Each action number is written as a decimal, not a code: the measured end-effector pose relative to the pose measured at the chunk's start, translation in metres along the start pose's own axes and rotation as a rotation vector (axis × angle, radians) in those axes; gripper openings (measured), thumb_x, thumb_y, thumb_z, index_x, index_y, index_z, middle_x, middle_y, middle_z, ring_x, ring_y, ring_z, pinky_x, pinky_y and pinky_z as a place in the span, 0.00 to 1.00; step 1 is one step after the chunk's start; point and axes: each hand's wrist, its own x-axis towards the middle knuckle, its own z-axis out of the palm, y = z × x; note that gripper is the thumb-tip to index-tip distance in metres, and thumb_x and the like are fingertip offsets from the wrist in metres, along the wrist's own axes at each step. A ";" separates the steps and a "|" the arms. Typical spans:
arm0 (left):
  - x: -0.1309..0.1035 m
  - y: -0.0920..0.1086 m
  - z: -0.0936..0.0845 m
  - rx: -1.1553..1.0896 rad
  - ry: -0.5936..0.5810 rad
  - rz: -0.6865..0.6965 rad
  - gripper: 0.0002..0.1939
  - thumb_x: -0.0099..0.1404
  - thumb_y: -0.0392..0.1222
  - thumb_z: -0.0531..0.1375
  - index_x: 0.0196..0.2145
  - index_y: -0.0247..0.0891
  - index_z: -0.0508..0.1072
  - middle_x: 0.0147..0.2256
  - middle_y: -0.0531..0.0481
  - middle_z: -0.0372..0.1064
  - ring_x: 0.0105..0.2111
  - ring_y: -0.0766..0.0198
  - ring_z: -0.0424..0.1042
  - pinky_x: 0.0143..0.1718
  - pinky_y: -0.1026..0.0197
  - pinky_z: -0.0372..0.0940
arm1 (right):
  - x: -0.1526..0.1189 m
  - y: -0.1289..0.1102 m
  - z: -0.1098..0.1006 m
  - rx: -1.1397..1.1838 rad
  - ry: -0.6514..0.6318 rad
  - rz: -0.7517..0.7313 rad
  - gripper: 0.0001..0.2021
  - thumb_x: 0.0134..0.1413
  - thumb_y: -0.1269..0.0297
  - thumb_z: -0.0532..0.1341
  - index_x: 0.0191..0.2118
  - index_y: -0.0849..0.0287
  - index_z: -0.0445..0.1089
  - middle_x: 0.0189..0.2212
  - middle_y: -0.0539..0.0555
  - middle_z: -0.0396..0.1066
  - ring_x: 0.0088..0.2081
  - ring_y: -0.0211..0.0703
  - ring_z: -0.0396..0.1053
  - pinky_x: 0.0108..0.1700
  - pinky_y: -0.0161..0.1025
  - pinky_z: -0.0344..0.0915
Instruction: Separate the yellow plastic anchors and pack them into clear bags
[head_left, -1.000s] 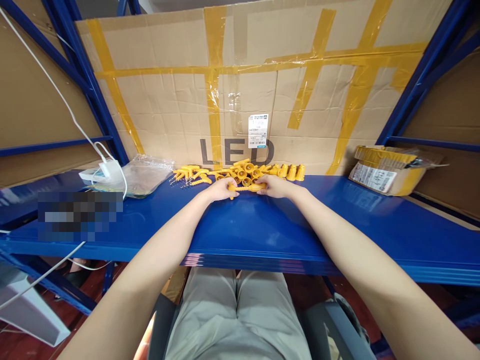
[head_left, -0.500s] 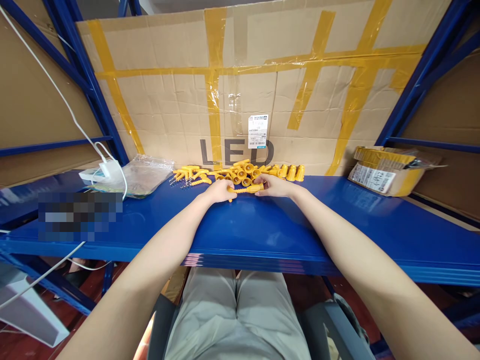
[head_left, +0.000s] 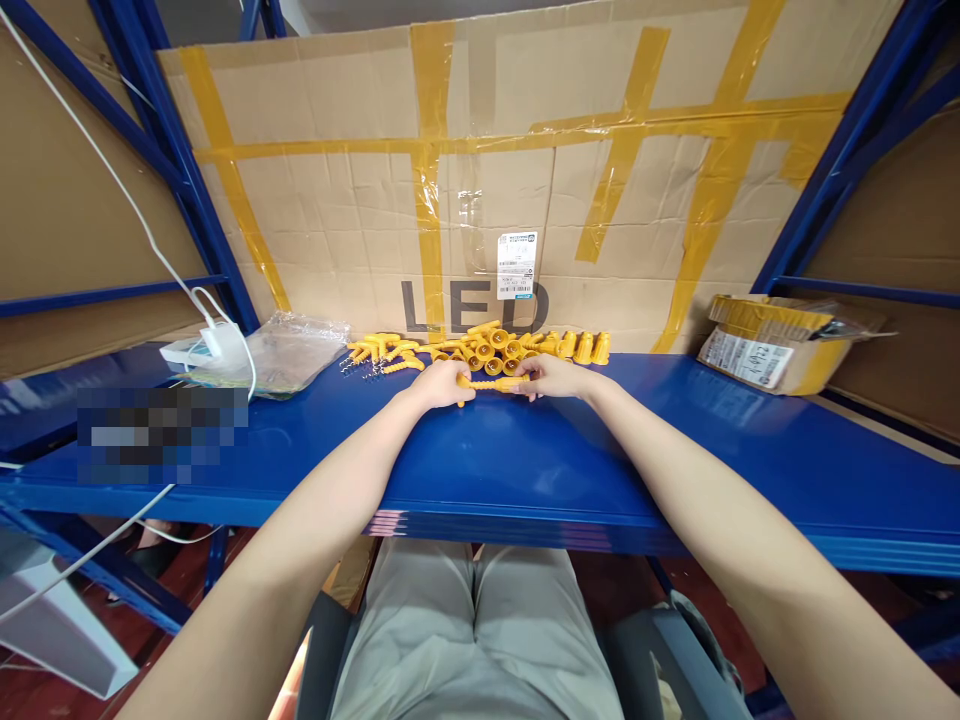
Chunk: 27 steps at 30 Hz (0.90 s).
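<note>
My left hand (head_left: 444, 384) is closed on the left end of a yellow piece with a spiral shaft (head_left: 482, 384), a small knob showing below the fingers. At its right end, my right hand (head_left: 553, 378) grips a yellow cup-shaped piece (head_left: 510, 383). The two pieces lie in one line, joined or overlapping, level above the blue shelf. Just behind the hands is a pile of yellow cup pieces (head_left: 493, 348). To its left lie yellow handles with metal spirals (head_left: 382, 348), and several cups stand upright (head_left: 584, 348) at its right.
A large taped cardboard sheet (head_left: 360, 220) backs the blue shelf (head_left: 517, 460). At the left are a plastic bag (head_left: 296, 350), a white power strip (head_left: 187, 350) with cables and a blurred-out object. An open carton (head_left: 765, 345) stands at the right.
My right hand's fingers have shifted around the cup piece and now cover more of it. My left hand keeps its hold in nearly the same place.
</note>
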 end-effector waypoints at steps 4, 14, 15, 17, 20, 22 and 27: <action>0.000 0.002 -0.001 -0.001 -0.006 0.005 0.03 0.47 0.37 0.58 0.24 0.39 0.67 0.19 0.56 0.69 0.23 0.63 0.69 0.26 0.64 0.59 | -0.002 -0.002 0.000 0.036 -0.035 0.040 0.22 0.41 0.43 0.63 0.29 0.60 0.68 0.21 0.51 0.68 0.25 0.39 0.66 0.30 0.37 0.63; 0.000 0.005 0.001 -0.093 -0.027 -0.021 0.04 0.47 0.37 0.59 0.25 0.39 0.67 0.19 0.56 0.70 0.26 0.61 0.72 0.31 0.63 0.64 | 0.001 -0.003 0.003 -0.064 0.088 0.003 0.20 0.34 0.54 0.69 0.33 0.59 0.64 0.26 0.47 0.66 0.25 0.36 0.63 0.28 0.34 0.60; 0.000 0.005 0.001 -0.076 -0.015 -0.019 0.04 0.47 0.37 0.59 0.25 0.39 0.67 0.19 0.55 0.70 0.27 0.61 0.72 0.31 0.63 0.64 | 0.001 -0.002 0.002 -0.066 0.081 -0.012 0.19 0.36 0.52 0.68 0.32 0.59 0.65 0.25 0.47 0.66 0.26 0.36 0.63 0.29 0.34 0.60; 0.001 0.004 0.001 -0.045 0.005 -0.013 0.04 0.47 0.38 0.60 0.25 0.39 0.68 0.20 0.55 0.70 0.27 0.60 0.71 0.31 0.62 0.64 | 0.001 -0.002 0.000 -0.069 0.062 -0.022 0.19 0.40 0.47 0.64 0.30 0.60 0.68 0.25 0.48 0.67 0.27 0.37 0.63 0.30 0.35 0.59; 0.001 0.005 0.001 -0.051 -0.001 -0.012 0.05 0.47 0.38 0.59 0.26 0.39 0.68 0.20 0.55 0.70 0.27 0.61 0.71 0.31 0.62 0.63 | -0.001 -0.004 -0.002 -0.081 0.081 -0.023 0.21 0.44 0.44 0.61 0.30 0.60 0.71 0.25 0.49 0.68 0.29 0.38 0.63 0.32 0.36 0.59; 0.002 0.005 0.003 -0.070 -0.004 -0.012 0.06 0.47 0.38 0.59 0.26 0.39 0.68 0.19 0.55 0.70 0.27 0.61 0.71 0.30 0.63 0.63 | -0.001 -0.006 -0.002 -0.049 0.100 -0.020 0.21 0.44 0.43 0.61 0.29 0.61 0.71 0.26 0.50 0.69 0.29 0.38 0.64 0.33 0.36 0.60; 0.003 0.004 0.005 -0.106 0.009 -0.010 0.05 0.46 0.38 0.59 0.25 0.39 0.67 0.19 0.56 0.68 0.25 0.63 0.69 0.28 0.63 0.61 | 0.000 -0.011 0.006 0.162 0.079 0.076 0.21 0.48 0.44 0.60 0.27 0.61 0.65 0.24 0.51 0.67 0.27 0.37 0.65 0.28 0.34 0.60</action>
